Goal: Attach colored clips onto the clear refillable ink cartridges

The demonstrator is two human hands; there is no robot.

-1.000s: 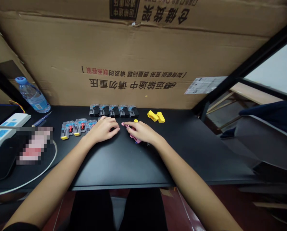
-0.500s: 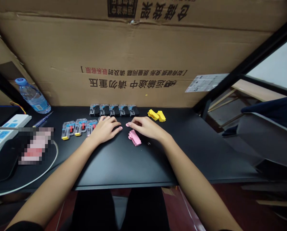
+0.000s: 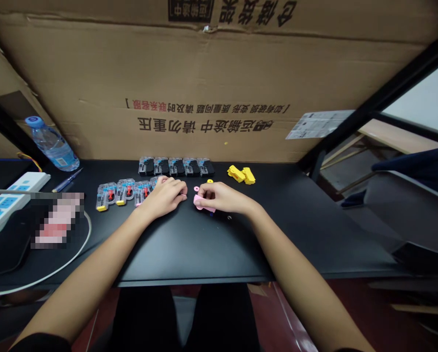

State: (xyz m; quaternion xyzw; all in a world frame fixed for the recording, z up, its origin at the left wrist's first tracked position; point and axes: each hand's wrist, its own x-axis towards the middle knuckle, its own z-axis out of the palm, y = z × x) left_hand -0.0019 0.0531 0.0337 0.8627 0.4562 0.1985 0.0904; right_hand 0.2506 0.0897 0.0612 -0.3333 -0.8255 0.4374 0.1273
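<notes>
My right hand point(image 3: 222, 197) rests on the black table point(image 3: 204, 244) with its fingers curled on a pink plastic part point(image 3: 200, 202). A small pink ring point(image 3: 196, 188) and a small yellow piece point(image 3: 209, 181) lie just beyond it. My left hand point(image 3: 165, 195) lies palm down with fingers bent over a clear cartridge at the right end of a row of clear cartridges point(image 3: 121, 192) with red, blue and yellow parts. What its fingers hold is hidden.
A row of black-and-clear cartridges point(image 3: 177, 166) stands near the cardboard wall point(image 3: 211, 88), with yellow parts point(image 3: 241, 174) to its right. At the left are a water bottle point(image 3: 52, 144), a pen point(image 3: 65, 180), a power strip point(image 3: 11, 195) and a white cable point(image 3: 57, 264).
My right hand drew back from the small ring and closed on the pink part, which was lying free half a second ago. My left hand stayed over the cartridge.
</notes>
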